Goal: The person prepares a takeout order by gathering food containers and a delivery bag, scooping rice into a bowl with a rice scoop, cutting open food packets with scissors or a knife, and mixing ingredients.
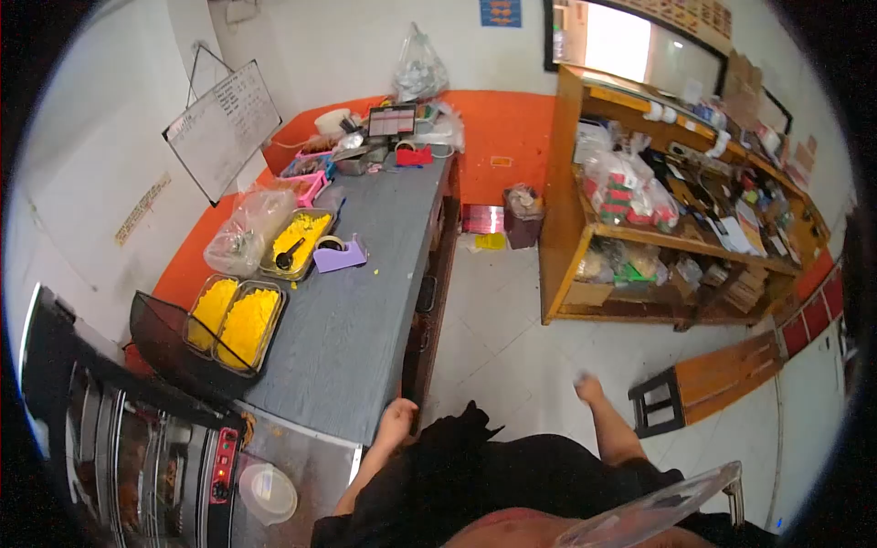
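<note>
My left hand (pixel 398 422) hangs beside the front edge of the grey counter (pixel 343 338). Its fingers look curled in, with nothing visible in them. Out over the tiled floor is my right hand (pixel 588 387), small and blurred, so its fingers cannot be made out. Two clear trays of yellow food (pixel 248 327) sit side by side at the counter's near end, partly behind a dark mesh cover (pixel 178 342). A third tray (pixel 301 236) of the yellow food holds a black scoop (pixel 289 255). Beside it stands a purple tape dispenser (pixel 341 256).
A glass-fronted warmer (pixel 137 466) and a round plastic lid (pixel 268 493) are at the near left. Wooden shelves (pixel 565 210) full of bags and papers stand to the right, with a wooden bench (pixel 726 384) before them. A bin (pixel 523 224) stands against the far wall.
</note>
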